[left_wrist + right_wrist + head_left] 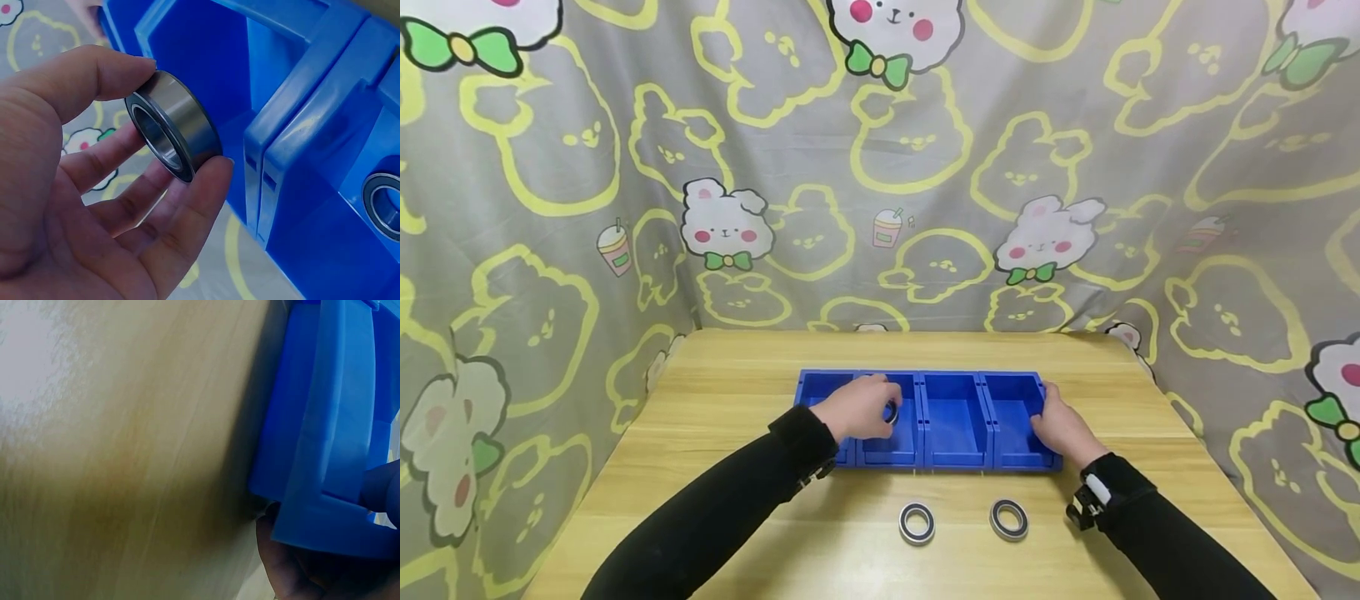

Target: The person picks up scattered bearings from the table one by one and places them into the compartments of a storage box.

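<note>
Between thumb and fingers my left hand holds a ball bearing, tilted, over the second compartment from the left of a blue bin row. In the left wrist view, another bearing lies inside the neighbouring leftmost compartment, hidden in the head view. My right hand grips the outer wall of the rightmost compartment; its thumb is inside the wall and its fingers outside. Two more bearings, a left one and a right one, lie flat on the table in front of the bins.
The bins stand on a light wooden table. A grey curtain printed with cartoon animals hangs behind and along both sides. The two compartments on the right show bare blue floors.
</note>
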Demonstrator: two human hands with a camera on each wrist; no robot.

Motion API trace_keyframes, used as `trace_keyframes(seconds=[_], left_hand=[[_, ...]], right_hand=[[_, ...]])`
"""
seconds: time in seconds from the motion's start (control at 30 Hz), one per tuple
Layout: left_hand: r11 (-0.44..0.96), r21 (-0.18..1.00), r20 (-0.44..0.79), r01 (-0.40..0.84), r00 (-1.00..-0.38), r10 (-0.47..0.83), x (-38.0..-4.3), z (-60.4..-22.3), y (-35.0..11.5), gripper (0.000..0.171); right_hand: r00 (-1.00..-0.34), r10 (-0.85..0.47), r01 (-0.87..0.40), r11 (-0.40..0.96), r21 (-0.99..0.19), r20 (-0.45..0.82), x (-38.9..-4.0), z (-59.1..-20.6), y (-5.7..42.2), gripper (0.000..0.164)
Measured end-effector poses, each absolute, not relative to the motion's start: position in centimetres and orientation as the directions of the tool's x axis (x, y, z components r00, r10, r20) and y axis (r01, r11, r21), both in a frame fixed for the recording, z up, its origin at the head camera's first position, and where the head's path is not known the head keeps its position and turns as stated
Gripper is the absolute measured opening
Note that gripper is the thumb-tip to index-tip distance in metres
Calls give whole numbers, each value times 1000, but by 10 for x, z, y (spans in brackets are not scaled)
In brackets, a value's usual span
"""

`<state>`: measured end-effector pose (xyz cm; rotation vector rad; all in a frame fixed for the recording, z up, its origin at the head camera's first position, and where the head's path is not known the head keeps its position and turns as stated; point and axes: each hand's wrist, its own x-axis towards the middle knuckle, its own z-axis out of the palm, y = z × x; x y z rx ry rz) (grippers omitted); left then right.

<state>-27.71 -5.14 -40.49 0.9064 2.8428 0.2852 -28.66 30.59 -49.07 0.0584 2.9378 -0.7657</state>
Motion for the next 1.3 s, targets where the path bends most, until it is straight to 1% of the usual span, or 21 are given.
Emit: trace_keyframes(seconds=[0.23,0.43,0.7,0.87,1.0,1.23,1.27,1.3], left_hand=[[817,190,-101,544,-817,567,-287,-416,-40,37],[813,146,-115,564,-807,580,-294,-426,-32,37],[799,100,-105,593,-792,601,-303,-440,-24,28],[799,62,-129,598,-789,600,-306,-449,-20,21],[810,46,-146,585,-798,585,-306,-459,-17,22],[813,41,-148,581,-801,580,-303,-457,-15,23],[803,40,-122,595,-794,595,-310,-469,-16,23],[802,36,-121,597,-794,596,-311,-471,-15,22]], right_hand=[[-996,2,47,875,-481,-94,-287,-491,307,70],[-996,1,44,876,-480,-89,-288,-491,307,70],[-995,0,49,870,-490,-99,-286,-491,306,68],[-996,-3,41,871,-489,-90,-286,-492,305,68],[-997,-6,36,872,-489,-83,-286,-493,305,68],[-995,9,55,870,-490,-95,-285,-492,304,68],[-995,12,59,869,-491,-99,-285,-492,305,68],[-995,15,64,868,-493,-102,-285,-491,305,68]])
